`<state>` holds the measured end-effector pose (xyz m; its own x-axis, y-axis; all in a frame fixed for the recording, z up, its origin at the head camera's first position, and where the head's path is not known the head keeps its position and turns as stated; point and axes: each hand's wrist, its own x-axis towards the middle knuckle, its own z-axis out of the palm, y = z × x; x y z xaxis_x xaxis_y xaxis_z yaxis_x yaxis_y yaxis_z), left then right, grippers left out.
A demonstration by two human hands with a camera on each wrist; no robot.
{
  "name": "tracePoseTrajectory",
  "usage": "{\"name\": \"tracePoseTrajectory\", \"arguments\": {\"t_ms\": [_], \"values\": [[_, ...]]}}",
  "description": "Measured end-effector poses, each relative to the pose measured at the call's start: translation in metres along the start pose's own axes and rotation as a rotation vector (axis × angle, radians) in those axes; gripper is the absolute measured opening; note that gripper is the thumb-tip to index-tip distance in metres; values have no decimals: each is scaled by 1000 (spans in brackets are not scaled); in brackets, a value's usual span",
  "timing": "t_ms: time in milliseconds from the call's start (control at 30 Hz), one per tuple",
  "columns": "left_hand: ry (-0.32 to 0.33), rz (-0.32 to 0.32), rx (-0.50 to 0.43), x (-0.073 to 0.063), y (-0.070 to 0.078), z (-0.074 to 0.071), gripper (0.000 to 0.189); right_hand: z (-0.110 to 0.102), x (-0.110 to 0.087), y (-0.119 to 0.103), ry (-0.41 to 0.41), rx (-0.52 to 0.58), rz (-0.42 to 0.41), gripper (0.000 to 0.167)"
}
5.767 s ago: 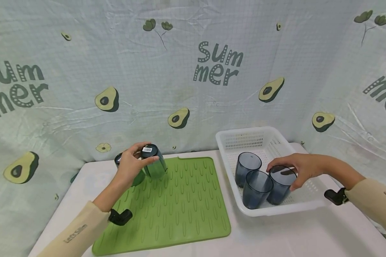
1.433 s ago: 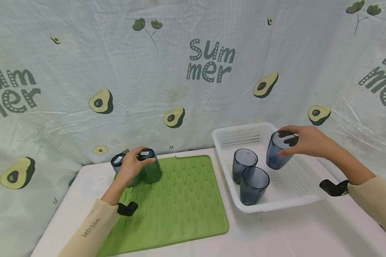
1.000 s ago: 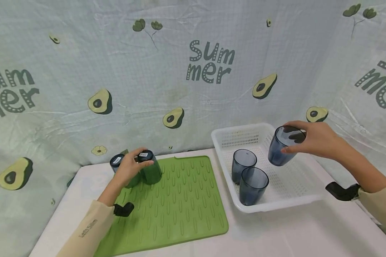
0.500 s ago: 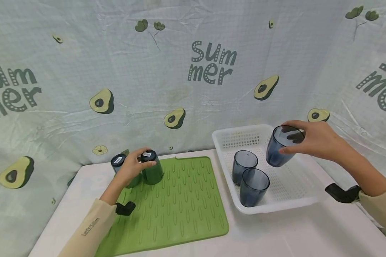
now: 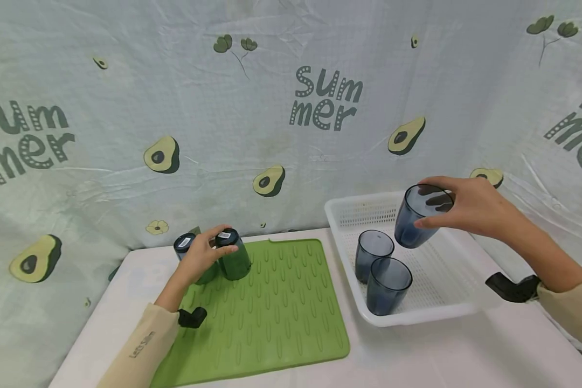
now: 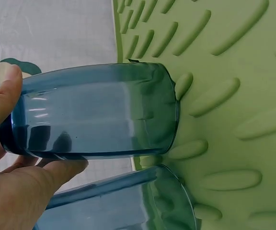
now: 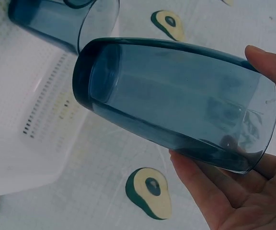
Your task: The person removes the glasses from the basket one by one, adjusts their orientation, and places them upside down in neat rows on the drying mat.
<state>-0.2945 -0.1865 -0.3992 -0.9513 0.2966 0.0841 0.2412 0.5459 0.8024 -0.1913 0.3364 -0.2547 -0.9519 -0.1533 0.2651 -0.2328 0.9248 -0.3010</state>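
My right hand (image 5: 472, 207) grips a blue tinted drinking glass (image 5: 414, 223) near its rim and holds it, slightly tilted, above the white basket. In the right wrist view the thumb and fingers pinch that glass (image 7: 176, 100) from both sides. My left hand (image 5: 205, 253) holds a second glass (image 5: 235, 258) by its base; it is upside down, its rim down at the green drying mat (image 5: 281, 307). Beside it another upturned glass (image 5: 183, 243) is partly hidden by the hand. In the left wrist view the two glasses sit close together, the gripped glass (image 6: 95, 110) above.
Two more glasses stand upright at the left side of the white basket (image 5: 417, 318), one behind (image 5: 368, 256) and one in front (image 5: 387, 291). A printed cloth (image 5: 233, 134) hangs right behind the table (image 5: 383, 361).
The right hand has lifted its glass from among the others in the basket, and lately shifted it slightly left. The left hand's glass has come down from above the mat onto it.
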Motion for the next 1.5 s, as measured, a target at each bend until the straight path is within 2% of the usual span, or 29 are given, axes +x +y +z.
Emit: {"name": "tracePoseTrajectory", "arguments": {"t_ms": [100, 333, 433, 700, 900, 1200, 1500], "values": [[3, -29, -34, 1, 0, 3, 70, 0, -1, -2, 3, 10, -5, 81], [28, -163, -130, 5, 6, 5, 71, 1, -5, -6, 7, 9, -39, 81], [36, -192, -160, 6, 8, 6, 72, 1, -5, -7, 9, 9, -45, 81], [47, -205, -166, 5, 7, 6, 73, 0, -8, -13, 22, 27, -81, 80], [45, -189, -165, 6, 9, 9, 72, 0, -10, -17, 37, 36, -128, 79], [55, -172, -142, 8, 13, 11, 71, -1, -10, -25, 24, 85, -144, 78], [53, -172, -135, 5, 8, 10, 70, 6, -13, -28, 0, 148, -150, 80]]}}
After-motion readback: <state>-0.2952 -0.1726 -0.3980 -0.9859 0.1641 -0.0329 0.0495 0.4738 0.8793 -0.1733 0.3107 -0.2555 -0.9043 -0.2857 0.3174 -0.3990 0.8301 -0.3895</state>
